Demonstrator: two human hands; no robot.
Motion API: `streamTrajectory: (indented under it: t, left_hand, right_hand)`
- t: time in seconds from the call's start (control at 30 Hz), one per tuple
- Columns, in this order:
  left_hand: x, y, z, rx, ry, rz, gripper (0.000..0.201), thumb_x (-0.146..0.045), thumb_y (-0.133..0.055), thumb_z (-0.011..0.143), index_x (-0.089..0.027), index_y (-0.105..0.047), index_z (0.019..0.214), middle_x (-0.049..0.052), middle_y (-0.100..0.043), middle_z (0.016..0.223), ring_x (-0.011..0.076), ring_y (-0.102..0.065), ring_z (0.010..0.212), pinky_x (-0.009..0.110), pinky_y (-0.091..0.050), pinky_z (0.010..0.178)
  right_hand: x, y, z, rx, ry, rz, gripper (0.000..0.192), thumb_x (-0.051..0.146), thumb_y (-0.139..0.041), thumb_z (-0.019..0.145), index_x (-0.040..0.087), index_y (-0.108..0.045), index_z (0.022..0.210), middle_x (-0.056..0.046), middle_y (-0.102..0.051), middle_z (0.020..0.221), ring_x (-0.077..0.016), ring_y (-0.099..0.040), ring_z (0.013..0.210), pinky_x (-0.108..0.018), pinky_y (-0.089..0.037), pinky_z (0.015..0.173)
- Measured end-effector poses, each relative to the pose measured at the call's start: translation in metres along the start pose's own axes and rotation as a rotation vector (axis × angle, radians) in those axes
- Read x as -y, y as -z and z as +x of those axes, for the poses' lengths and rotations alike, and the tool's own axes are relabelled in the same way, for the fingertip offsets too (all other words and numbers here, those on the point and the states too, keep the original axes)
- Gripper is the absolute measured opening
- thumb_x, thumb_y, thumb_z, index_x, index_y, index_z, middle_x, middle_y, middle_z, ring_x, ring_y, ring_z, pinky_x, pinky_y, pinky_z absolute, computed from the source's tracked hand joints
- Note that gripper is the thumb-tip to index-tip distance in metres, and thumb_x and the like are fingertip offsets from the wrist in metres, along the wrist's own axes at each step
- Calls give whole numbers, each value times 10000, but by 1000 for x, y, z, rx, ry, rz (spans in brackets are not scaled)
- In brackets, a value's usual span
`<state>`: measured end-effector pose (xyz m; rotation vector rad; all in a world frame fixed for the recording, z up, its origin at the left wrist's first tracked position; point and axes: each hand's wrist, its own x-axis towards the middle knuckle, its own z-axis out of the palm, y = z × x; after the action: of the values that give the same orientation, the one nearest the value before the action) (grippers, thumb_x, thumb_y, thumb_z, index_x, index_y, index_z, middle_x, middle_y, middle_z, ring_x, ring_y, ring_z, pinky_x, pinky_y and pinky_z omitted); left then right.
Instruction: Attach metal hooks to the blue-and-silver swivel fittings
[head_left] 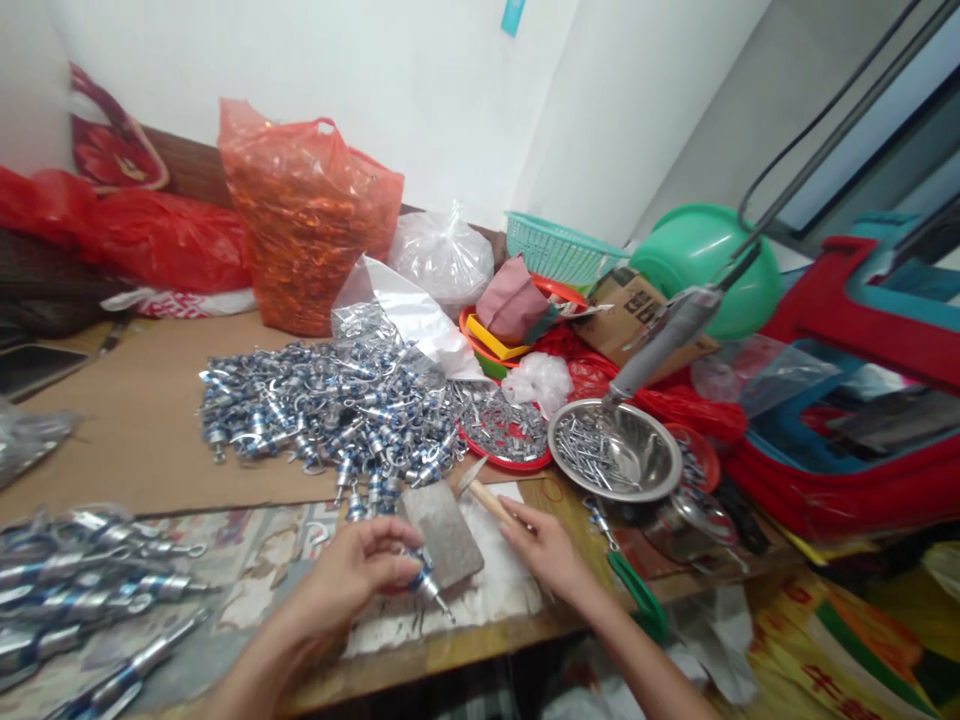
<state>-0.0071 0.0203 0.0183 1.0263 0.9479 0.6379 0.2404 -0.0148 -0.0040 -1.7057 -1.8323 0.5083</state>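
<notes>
Between the thumb and fingers of my left hand (367,568) is a small silver metal fitting with a blue band (430,588), its thin looped end pointing down and right. My right hand (546,552) is closed around the wooden handle of a small hammer (489,498), whose head points up and left. A flat grey metal block (444,540) lies between my hands on a white sheet (504,592). Just beyond the block spreads a large heap of similar blue-banded fittings (322,410). More fittings (90,585) lie in a group at the left.
A steel bowl (667,450) of metal pins and a red plate (544,460) of small metal pieces stand beyond my right hand. A grey tool on a rod (664,335) hangs over the bowl. Green-handled scissors (637,595) lie right. An orange bag (307,220) stands behind.
</notes>
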Motion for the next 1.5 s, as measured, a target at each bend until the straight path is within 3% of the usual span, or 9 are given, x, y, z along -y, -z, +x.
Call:
streamTrajectory:
  t: [0.1, 0.27, 0.47, 0.7, 0.87, 1.07, 1.17, 1.4, 1.5]
  left_hand:
    - [10, -3, 0, -137, -110, 161, 146, -286, -664, 610, -149, -660, 658, 34, -655, 646, 177, -604, 645, 290, -480, 640]
    - [16, -12, 0, -342, -399, 422, 142, -328, -645, 611, -202, -709, 598, 66, -611, 853, 226, -595, 814, 298, -488, 683]
    - [13, -14, -3, -319, -510, 568, 132, -300, -617, 672, -213, -707, 629, 29, -635, 641, 173, -598, 639, 247, -465, 605]
    - [14, -10, -7, -237, -460, 594, 146, -285, -578, 720, -233, -712, 698, 22, -673, 716, 169, -622, 706, 236, -470, 658]
    - [16, -11, -6, -265, -477, 579, 151, -275, -565, 720, -226, -703, 681, 22, -672, 703, 170, -625, 692, 239, -480, 645]
    - [26, -15, -3, -386, -438, 385, 210, -232, -630, 629, -195, -668, 831, 10, -672, 706, 168, -627, 653, 249, -508, 612]
    - [29, -18, -3, -386, -416, 253, 310, -207, -639, 604, -177, -629, 912, -24, -630, 620, 148, -611, 580, 240, -514, 574]
    - [23, -19, -6, -407, -438, 302, 358, -202, -658, 588, -179, -655, 945, -16, -638, 610, 151, -598, 556, 253, -512, 563]
    - [18, -18, -7, -390, -483, 418, 217, -205, -651, 606, -210, -714, 813, 21, -685, 687, 178, -620, 639, 267, -504, 614]
  right_hand:
    - [-10, 4, 29, 28, 31, -157, 255, 275, -472, 836, 211, -643, 1014, -59, -671, 932, -183, -613, 837, -301, -473, 758]
    - [-21, 12, 95, -70, -64, -308, 218, 153, -495, 823, 145, -631, 992, -106, -598, 1036, -198, -523, 1010, -320, -380, 895]
    - [-26, 2, 137, 6, -182, -339, 235, 287, -504, 847, 155, -539, 1038, -62, -555, 1052, -173, -559, 906, -367, -469, 773]
    - [-34, 8, 123, -207, -166, -143, 114, 175, -583, 752, 164, -663, 832, -71, -660, 937, -223, -576, 953, -390, -409, 887]
    - [-14, 8, 107, -334, -138, 106, 303, 211, -577, 722, 136, -617, 1013, -90, -676, 946, -208, -632, 870, -347, -487, 799]
    - [61, -16, 43, -32, -19, 655, 377, 140, -586, 671, 173, -599, 1046, -40, -705, 795, -176, -661, 759, -299, -524, 706]
    - [85, -22, 17, 43, -27, 716, 388, 86, -572, 636, 195, -628, 1005, -16, -703, 733, -161, -659, 679, -275, -532, 643]
    - [88, -26, 12, 76, -35, 764, 441, 79, -565, 617, 181, -591, 1045, 6, -690, 650, -150, -647, 626, -286, -523, 658]
    - [86, -29, 12, 90, -51, 848, 428, 108, -606, 610, 169, -580, 1032, 13, -677, 616, -148, -645, 611, -282, -524, 662]
